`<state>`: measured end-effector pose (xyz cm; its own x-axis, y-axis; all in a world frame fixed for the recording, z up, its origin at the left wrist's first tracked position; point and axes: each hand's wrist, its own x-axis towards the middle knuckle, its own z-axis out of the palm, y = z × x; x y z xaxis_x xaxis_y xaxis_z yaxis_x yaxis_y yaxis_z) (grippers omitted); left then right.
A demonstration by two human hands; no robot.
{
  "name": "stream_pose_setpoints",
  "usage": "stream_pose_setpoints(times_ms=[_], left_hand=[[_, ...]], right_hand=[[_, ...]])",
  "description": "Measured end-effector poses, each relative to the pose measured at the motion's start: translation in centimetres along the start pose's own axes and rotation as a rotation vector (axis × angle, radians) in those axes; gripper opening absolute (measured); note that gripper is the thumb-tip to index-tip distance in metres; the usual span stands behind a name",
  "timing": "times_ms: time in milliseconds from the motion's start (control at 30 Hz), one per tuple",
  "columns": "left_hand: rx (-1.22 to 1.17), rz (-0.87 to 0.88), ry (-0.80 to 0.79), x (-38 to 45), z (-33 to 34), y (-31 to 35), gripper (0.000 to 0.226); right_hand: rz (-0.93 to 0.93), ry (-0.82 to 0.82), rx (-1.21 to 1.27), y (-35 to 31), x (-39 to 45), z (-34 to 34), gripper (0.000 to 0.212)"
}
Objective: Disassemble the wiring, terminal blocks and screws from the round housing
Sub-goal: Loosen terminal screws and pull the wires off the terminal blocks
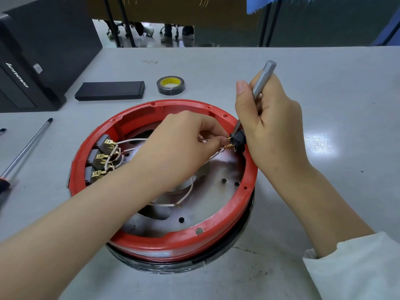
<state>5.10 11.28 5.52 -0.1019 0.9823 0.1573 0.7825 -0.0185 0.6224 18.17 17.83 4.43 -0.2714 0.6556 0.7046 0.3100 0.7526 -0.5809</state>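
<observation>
The left hand [184, 144] reached in from the lower left, forearm bare, palm down, with its fingertips [218, 140] pinched together at the right end of the reach. The right hand [270, 126] stood upright on its outer edge, fingers curled in a pen-style grip, thumb extended upward. The right forearm entered from the lower right, with a white sleeve pushed back above the wrist.

1. A pale grey table [194, 61] fills the view; a glare patch lies near its right edge.
2. Beyond its far edge: shiny light floor [147, 41], black metal legs [127, 20], a brown panel [151, 9].
3. Blue cloth [324, 4] hangs at the top right.
</observation>
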Motion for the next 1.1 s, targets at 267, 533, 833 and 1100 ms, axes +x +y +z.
stream_pose_setpoints(times_ms=[267, 533, 833, 1100], left_hand=[[-0.006, 0.035, 0.000, -0.10, -0.08, 0.06, 0.010], [0.019, 0.048, 0.004, 0.04, 0.03, -0.28, 0.009], [0.051, 0.077, 0.018, 0.13, 0.05, -0.41, 0.009], [0.051, 0.112, 0.024, 0.12, 0.09, -0.51, 0.009]], right_hand=[[-0.022, -0.059, 0.024, 0.01, 0.05, -0.31, 0.028], [0.155, -0.090, 0.238, 0.20, 0.01, -0.24, 0.025], [0.302, -0.035, 0.312, 0.31, -0.59, 0.26, 0.027], [0.131, -0.031, 0.192, -0.05, -0.16, -0.15, 0.022]])
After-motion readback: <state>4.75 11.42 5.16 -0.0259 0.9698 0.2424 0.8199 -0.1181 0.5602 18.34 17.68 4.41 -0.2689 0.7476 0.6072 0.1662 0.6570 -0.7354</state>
